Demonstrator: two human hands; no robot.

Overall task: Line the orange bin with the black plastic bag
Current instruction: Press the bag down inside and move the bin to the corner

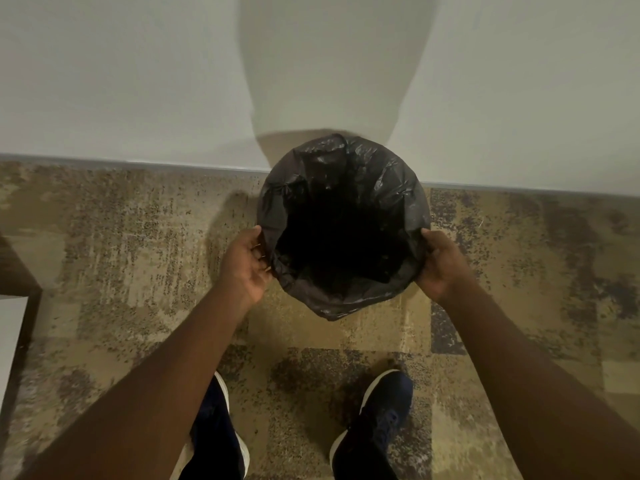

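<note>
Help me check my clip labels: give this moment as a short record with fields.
bag: black plastic bag, mouth open, edge draped over the rim all round
bin: hidden under the bag; no orange shows
left hand: grips the bag's left side
right hand: grips the bag's right side
place: patterned carpet, beside a pale wall

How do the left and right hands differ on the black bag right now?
The left hand meets the black bag at its left edge, curled fingertips showing against the plastic; the right hand meets its right edge, fingers hidden under the fold. The right hand's thumb lies over the rim; whether the left hand has a grip is unclear. Both touch the bag's near half.
</note>
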